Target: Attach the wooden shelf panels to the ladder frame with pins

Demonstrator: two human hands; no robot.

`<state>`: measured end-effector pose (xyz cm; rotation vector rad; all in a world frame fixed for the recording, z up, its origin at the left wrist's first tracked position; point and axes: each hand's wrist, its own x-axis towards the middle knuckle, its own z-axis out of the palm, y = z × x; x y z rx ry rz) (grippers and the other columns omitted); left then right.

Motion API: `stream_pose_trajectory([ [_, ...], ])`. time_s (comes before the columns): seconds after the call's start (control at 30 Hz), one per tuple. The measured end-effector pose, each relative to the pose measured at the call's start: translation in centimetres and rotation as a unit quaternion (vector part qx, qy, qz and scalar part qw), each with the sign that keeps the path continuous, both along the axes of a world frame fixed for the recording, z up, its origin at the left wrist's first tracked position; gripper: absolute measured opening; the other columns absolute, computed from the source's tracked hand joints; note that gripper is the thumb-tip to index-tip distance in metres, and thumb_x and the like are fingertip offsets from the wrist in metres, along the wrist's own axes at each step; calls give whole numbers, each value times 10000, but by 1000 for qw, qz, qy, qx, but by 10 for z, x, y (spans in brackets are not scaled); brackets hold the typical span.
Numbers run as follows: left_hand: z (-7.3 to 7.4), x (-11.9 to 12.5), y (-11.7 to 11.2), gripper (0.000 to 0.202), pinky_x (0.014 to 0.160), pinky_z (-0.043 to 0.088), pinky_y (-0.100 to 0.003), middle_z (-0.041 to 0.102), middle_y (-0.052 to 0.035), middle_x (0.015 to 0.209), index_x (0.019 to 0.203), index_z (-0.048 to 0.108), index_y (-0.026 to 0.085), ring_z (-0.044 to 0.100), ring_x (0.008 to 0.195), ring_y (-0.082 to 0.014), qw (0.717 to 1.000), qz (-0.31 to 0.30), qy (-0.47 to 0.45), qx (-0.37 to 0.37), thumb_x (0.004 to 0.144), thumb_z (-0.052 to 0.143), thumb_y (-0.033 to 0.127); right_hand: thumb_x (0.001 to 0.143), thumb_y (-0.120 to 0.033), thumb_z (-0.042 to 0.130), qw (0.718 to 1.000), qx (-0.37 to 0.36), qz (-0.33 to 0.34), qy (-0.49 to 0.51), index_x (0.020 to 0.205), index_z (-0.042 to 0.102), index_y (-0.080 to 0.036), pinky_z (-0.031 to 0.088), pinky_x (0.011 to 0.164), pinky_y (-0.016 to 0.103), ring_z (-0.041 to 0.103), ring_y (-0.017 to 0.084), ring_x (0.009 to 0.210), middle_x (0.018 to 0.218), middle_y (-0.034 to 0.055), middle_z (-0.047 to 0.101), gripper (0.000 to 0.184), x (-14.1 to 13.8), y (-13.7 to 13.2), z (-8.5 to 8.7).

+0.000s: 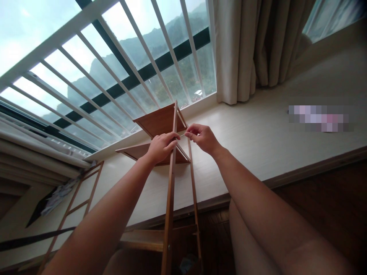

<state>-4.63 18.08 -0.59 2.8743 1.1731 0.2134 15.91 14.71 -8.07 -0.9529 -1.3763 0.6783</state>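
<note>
A wooden rack [171,191] of thin upright posts and triangular shelves leans over the pale window ledge [258,133]. My left hand [161,147] is wrapped round the near post at the level of the lower shelf [134,151]. My right hand [202,137] is pinched on a thin rod or tool that points left at the post, just below the upper shelf [157,121]. What the pinch holds is too thin to name.
A wooden ladder-like frame [83,191] lies on the ledge at the left. White window bars [114,68] stand behind the rack. A beige curtain [258,49] hangs at the back right. My bare leg [252,244] is below, over dark wooden floor.
</note>
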Motion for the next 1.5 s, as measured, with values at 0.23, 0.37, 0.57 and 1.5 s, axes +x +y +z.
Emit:
stream_pose_trajectory([
  [0.23,2,1,-1,345,837,425,-374,698,-27,956,1122,641,275,627,957,-254,1000,0,1,-1,942,393,433,837,-386,678,999,27,6,-16,808,677,-189,456,682,297,557,146,691,751,16,660,200,1,-1,2],
  [0.37,2,1,-2,353,842,423,-374,699,-26,952,1132,641,276,627,960,-253,1000,1,3,1,947,389,439,834,-372,685,999,35,-2,-35,801,693,-189,462,707,300,582,152,720,782,22,687,186,2,1,-1],
  [0.57,0,0,0,344,846,424,-366,697,-23,960,1141,640,277,627,961,-246,1000,-4,-4,3,952,398,431,845,-307,683,995,71,-19,-64,814,705,-192,454,678,281,590,150,726,801,23,690,121,3,0,0],
  [1.5,0,2,-3,420,862,423,-387,706,-36,1021,1282,568,257,642,984,-267,1000,13,-9,0,944,400,440,854,-382,661,1000,19,-6,-16,774,643,-180,414,594,259,515,119,610,663,-6,608,219,3,-3,5],
])
